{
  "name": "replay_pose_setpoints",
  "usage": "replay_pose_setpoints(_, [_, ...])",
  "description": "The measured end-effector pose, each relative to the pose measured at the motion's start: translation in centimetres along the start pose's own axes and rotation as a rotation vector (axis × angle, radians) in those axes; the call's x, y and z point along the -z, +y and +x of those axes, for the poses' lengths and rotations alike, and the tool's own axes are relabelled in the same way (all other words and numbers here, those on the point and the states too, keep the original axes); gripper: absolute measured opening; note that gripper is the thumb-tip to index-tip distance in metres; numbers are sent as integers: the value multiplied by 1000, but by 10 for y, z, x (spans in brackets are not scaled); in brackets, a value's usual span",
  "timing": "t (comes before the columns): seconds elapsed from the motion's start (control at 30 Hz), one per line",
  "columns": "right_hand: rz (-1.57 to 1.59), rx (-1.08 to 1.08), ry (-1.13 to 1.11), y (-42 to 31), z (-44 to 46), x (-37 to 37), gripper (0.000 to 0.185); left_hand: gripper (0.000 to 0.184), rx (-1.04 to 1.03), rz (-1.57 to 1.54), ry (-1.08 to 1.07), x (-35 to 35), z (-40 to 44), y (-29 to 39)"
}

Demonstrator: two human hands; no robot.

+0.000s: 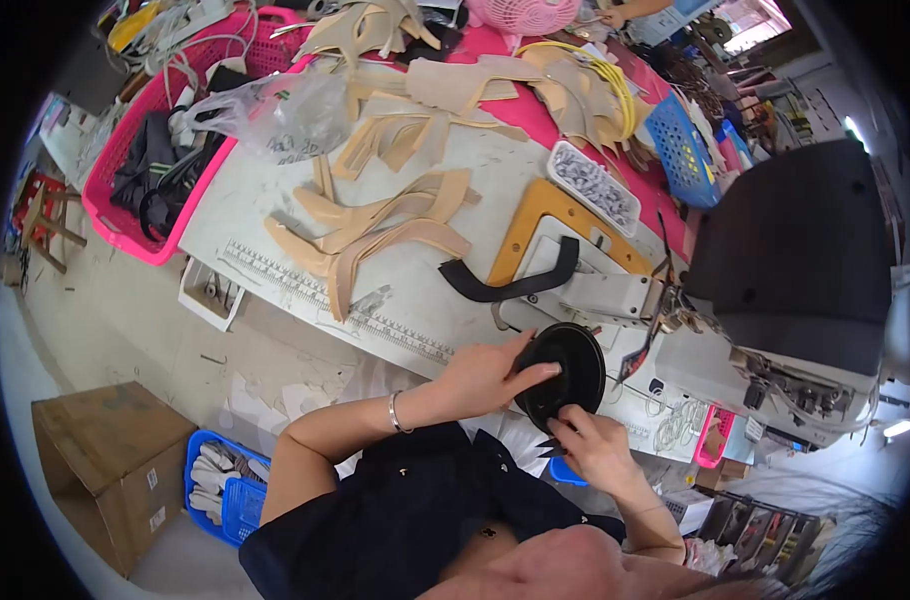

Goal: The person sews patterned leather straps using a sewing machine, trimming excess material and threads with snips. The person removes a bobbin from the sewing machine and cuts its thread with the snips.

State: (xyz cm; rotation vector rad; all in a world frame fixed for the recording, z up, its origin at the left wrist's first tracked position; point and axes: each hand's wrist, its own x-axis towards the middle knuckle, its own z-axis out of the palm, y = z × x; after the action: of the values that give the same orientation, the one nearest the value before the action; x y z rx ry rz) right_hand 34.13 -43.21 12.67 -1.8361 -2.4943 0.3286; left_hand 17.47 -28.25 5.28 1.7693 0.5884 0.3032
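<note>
A black, round, hollow piece with a raised rim is held up at the front edge of the white sewing-machine table; its exact kind is unclear. My left hand grips its left side, thumb over the face and the other fingers behind. At its lower edge, my right hand pinches with bent fingers. A small dark pointed bit shows beside those fingers, and I cannot make out what it is. Just beyond lies a curved black strip across the machine bed.
Tan cut pieces lie across the table, near a plastic bag. A white tray of small parts sits by the machine head. Left stand a pink basket and a cardboard box. Another person's hand shows at the back.
</note>
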Motion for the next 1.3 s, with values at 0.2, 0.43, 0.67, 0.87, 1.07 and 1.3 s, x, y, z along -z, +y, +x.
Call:
replay_pose_setpoints(0.2, [179,-36,222,3,26,3,33,38,137,-96,321,66,-44,-7])
replay_pose_setpoints(0.43, [11,-1043,599,137,-17,-3,5,35,427,-149,1251,170,-154,-81])
replay_pose_setpoints(0.67, [-558,-798,429,312,-24,5,9,29,394,-83,1311,226,-173,-146])
replay_pose_setpoints(0.87, [-450,-1047,376,352,-9,9,10,41,442,-123,1416,222,-152,-145])
replay_pose_setpoints(1.07, [-431,-1073,360,356,-3,8,12,46,531,122,1601,221,-155,-113])
replay_pose_setpoints(1.3, [-425,-1072,346,352,0,12,15,38,442,254,1893,203,-145,-93])
